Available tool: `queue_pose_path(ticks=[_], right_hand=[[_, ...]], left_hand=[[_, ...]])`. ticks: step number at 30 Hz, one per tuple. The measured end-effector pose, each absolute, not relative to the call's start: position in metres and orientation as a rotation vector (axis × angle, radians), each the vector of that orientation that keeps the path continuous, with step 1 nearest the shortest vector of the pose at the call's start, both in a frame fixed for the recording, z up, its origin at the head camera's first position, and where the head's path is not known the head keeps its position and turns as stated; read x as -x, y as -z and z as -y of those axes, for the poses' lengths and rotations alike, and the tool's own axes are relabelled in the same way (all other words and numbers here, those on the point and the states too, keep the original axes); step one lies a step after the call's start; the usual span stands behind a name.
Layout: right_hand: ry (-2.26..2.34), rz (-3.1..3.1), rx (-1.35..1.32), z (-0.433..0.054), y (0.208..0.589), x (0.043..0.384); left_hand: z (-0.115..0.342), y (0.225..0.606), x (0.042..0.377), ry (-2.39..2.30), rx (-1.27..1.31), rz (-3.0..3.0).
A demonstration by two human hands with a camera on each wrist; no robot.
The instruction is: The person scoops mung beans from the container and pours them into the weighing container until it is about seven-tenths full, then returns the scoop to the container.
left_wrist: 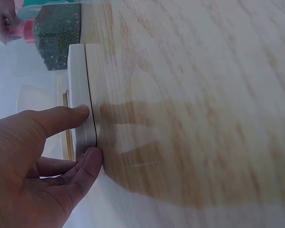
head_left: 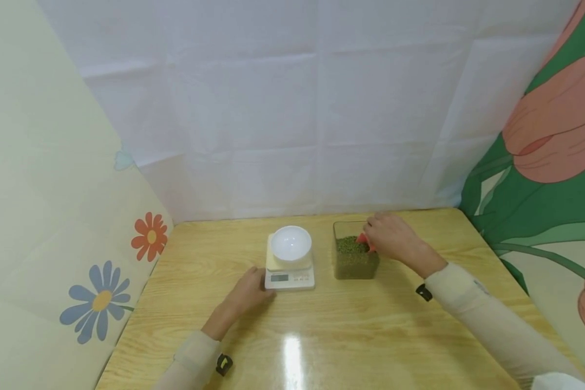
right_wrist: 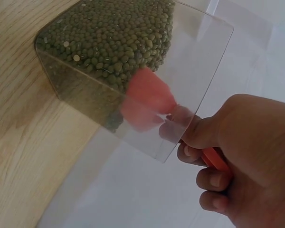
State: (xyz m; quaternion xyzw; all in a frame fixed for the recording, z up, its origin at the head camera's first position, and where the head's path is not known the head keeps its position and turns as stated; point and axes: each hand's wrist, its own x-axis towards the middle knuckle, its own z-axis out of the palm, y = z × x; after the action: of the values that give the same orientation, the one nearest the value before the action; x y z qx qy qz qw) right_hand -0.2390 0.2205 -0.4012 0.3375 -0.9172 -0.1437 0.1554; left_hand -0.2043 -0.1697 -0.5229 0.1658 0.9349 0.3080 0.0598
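A white kitchen scale [head_left: 302, 283] with a small display stands near the middle of the table, a white bowl [head_left: 291, 244] on its platform. My left hand [head_left: 250, 287] holds the scale's front left corner, thumb on the front face and fingertips by the side, as the left wrist view shows. To the right is a clear plastic container [head_left: 355, 270] partly filled with green mung beans [right_wrist: 114, 42]. With my right hand [right_wrist: 256, 147] I grip the handle of a red scoop [right_wrist: 147, 97] over the container's rim. The scoop's head is inside, against the beans.
All of it stands on a wood-grain table [head_left: 351, 336]. A white cloth [head_left: 253, 108] hangs behind the table's far edge. Flower-patterned panels [head_left: 102, 301] rise at the left and right sides.
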Motion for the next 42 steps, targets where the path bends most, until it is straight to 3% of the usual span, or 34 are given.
queue_pose_path(ticks=[42], right_hand=[[0.266,2.627,-0.903,-0.233,0.407,0.242]], left_hand=[[0.167,0.520,0.203,-0.962,-0.473,-2.834]])
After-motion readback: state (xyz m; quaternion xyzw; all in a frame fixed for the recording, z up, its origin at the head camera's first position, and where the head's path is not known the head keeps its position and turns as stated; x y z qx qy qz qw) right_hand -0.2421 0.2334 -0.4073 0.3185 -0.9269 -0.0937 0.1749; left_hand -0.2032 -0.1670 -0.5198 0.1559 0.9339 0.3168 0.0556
